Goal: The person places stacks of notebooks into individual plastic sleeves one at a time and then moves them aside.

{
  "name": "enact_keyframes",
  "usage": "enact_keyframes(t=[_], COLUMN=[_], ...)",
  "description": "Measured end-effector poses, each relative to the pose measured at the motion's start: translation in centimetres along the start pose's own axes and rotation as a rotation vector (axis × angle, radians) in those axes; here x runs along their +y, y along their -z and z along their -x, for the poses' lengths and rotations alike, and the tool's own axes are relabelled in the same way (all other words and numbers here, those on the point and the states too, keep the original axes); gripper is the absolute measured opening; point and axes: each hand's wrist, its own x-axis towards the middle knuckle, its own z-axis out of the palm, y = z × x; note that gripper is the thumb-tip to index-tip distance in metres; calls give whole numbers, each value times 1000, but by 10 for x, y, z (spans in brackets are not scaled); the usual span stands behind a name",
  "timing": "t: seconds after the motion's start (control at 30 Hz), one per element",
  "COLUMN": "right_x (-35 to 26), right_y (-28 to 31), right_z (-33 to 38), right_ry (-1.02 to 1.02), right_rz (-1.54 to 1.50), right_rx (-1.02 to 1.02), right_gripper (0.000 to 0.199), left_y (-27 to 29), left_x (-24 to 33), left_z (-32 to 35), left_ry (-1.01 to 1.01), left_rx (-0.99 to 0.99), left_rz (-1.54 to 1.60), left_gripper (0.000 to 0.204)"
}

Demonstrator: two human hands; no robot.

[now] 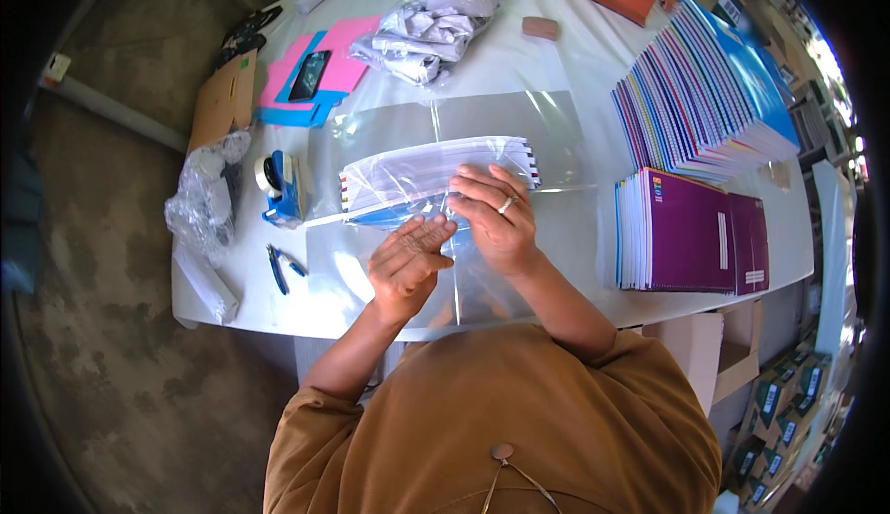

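Note:
A stack of white-paged books (436,166) lies on its side in front of me, with clear plastic film (389,201) around it and a blue cover showing along the near side. My left hand (406,268) rests at the near side of the stack, its fingers stretched out against the film and its thumb apart. Over the right part of the stack, my right hand (496,220) has bent fingers closed on the film; a ring is on one finger. The right thumb is mostly hidden. Beneath the stack, a larger clear plastic sheet (556,254) spreads over the table.
A blue tape dispenser (286,194) stands left of the stack, with cutting pliers (278,270) nearer me. Farther off lie a phone (310,76) on pink and blue sheets and crumpled plastic (431,27). Spiral notebooks (686,88) and purple books (686,231) are piled at right.

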Motion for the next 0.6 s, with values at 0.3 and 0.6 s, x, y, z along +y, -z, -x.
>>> enact_keyframes(t=[0.3, 0.6], right_x=[-12, 1], right_y=[-6, -5], right_z=[-8, 0], right_ry=[60, 57], right_rz=[-35, 69], right_rx=[83, 38], right_gripper=[14, 22], left_y=[181, 167], left_x=[-233, -289], left_z=[129, 90], left_ry=[985, 1860], left_rx=[269, -155], left_rz=[-555, 366], left_gripper=[41, 49])
